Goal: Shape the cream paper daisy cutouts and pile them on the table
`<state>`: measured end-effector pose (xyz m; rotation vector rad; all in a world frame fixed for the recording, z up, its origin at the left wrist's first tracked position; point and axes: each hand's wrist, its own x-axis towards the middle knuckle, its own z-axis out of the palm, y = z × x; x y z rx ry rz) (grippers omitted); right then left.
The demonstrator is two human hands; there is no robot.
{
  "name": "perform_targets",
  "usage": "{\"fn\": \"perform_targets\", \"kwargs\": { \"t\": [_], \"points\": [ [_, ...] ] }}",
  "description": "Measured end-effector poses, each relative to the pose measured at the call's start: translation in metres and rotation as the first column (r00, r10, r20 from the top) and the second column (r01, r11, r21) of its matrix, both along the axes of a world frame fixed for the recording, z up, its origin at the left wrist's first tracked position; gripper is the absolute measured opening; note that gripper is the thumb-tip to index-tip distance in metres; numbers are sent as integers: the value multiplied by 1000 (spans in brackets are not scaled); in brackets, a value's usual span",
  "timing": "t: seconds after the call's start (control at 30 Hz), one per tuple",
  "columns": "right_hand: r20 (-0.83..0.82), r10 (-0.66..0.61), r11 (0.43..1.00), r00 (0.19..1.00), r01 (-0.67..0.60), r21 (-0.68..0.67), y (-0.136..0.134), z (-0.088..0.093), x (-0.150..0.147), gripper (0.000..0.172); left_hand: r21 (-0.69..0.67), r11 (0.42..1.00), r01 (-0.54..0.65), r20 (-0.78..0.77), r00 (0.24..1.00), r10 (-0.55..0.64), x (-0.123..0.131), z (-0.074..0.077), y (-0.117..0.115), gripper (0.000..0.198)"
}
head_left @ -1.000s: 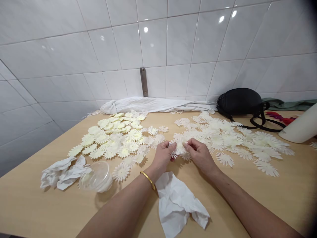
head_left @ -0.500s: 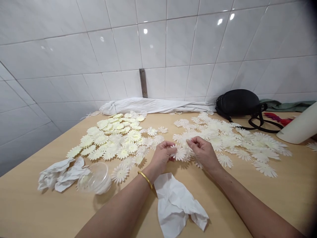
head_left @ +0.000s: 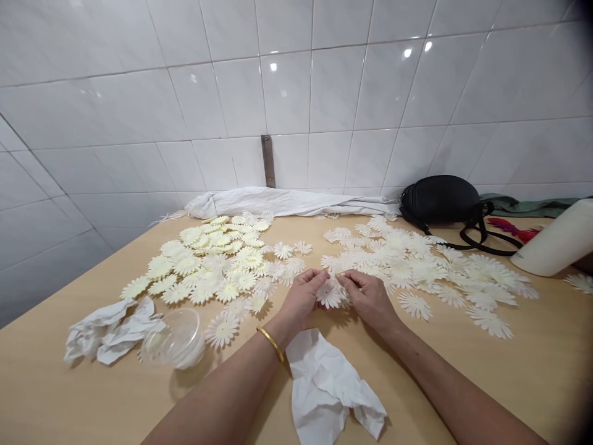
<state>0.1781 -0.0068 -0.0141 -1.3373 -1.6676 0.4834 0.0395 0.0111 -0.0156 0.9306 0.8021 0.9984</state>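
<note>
My left hand (head_left: 303,298), with a gold bangle (head_left: 271,343) at the wrist, is closed on a white daisy-shaped flower cutout (head_left: 329,295). Close to its right side my right hand (head_left: 369,301) is pinched, thumb against fingertips, at the upper edge of the petals. What lies between those fingertips is too small to make out. To the left spreads a heap of pale yellow and white flower cutouts (head_left: 204,267). Another heap of white flower cutouts (head_left: 412,262) lies beyond and right of my right hand. Below my hands rests a crumpled white paper (head_left: 327,386).
A clear plastic cup (head_left: 173,340) lies at the left beside crumpled white tissue (head_left: 111,330). Along the tiled wall runs a folded white cloth (head_left: 278,201). A black bag (head_left: 440,201) with a strap and a pale cylinder (head_left: 553,241) are at the right.
My right hand has moved slightly left and down, so its fingertips are nearer my left hand. The flower cutout stays in my left hand. The camera view has shifted a little.
</note>
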Motion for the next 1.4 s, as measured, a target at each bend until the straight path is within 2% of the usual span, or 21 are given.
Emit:
{"fn": "perform_targets", "kwargs": {
  "t": [0.1,0.2,0.3,0.37,0.43,0.5,0.57,0.63,0.73,0.8,0.9,0.97,1.03,1.1,1.17,1.23,1.3,1.4],
  "points": [
    [-11,41,999,999,-41,-23,-1,0,-1,32,-10,1000,7,-34,999,-8,-1,0,0,29],
    [-8,-132,991,991,132,6,3,-2,7,33,23,998,-58,-90,994,60,-1,0,1,24],
    [135,-303,953,943,299,46,9,-5,19,28,99,988,-117,-123,984,129,-1,-1,3,22],
    [260,-376,926,889,358,116,12,-7,25,22,160,977,-139,-135,978,161,-1,-4,5,22],
    [308,-409,911,859,367,188,12,-8,25,24,217,966,-142,-154,972,177,0,-6,5,21],
    [274,-328,942,904,290,171,10,-6,20,28,258,958,-129,-178,968,179,0,-6,4,20],
    [200,-164,985,966,151,80,6,-4,13,31,269,957,-109,-197,966,166,1,-5,3,18],
    [144,-6,1000,990,9,-19,3,-2,8,32,262,959,-107,-211,964,165,1,-4,2,16],
    [160,121,991,980,-110,-77,2,-2,4,18,256,956,-145,-224,953,204,0,-2,3,13],
    [223,87,996,971,-81,-35,3,-3,6,16,251,952,-176,-215,949,232,-1,-3,4,13],
    [347,-85,994,934,56,93,7,-5,11,17,231,950,-210,-204,944,258,-2,-5,6,15],
    [388,-172,977,906,105,188,8,-5,13,18,242,948,-207,-199,946,257,-3,-6,6,15],
    [394,-185,959,900,79,271,7,-5,12,22,267,944,-195,-184,951,249,-4,-6,7,15],
    [446,-123,952,887,-21,305,3,-5,8,27,277,938,-211,-175,948,265,-6,-3,8,26],
    [570,-25,954,821,-151,259,-1,-7,3,32,270,929,-254,-182,934,308,-8,0,8,38],
    [691,65,963,720,-227,146,-3,-10,-2,37,287,915,-285,-202,915,348,-9,2,7,45],
    [750,94,980,655,-194,47,0,-14,-3,41,335,899,-283,-239,897,371,-8,5,6,46],
    [783,29,1000,622,-22,-19,9,-19,4,47,437,874,-215,-327,866,377,-7,5,5,43]
  ]
}}
